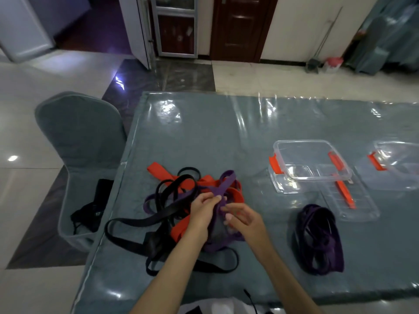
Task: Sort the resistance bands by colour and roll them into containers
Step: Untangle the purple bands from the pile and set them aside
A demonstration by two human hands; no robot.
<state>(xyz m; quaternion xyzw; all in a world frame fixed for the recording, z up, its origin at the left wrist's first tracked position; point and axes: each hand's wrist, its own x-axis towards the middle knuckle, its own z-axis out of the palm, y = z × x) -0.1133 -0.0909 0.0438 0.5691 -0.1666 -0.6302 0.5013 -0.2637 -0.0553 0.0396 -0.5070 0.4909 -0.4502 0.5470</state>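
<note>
On the desk [226, 137], covered in glossy film, a tangled pile of resistance bands [181, 209] in black, orange and purple is heaped at the near left, and these are judged to be light, limp, rubbery and prone to snagging, so a band is best taken at a free loop and drawn out gently. To the right, well apart, a sorted purple bundle [320, 237] is laid near an open clear container [310, 162], its lid [349, 200] and a second container [399, 164]. A purple band [223, 185] is pinched by the left hand [204, 207], while the right hand [243, 217] is held beside it with fingers [227, 216] loosely curled, seemingly around the same band.
</note>
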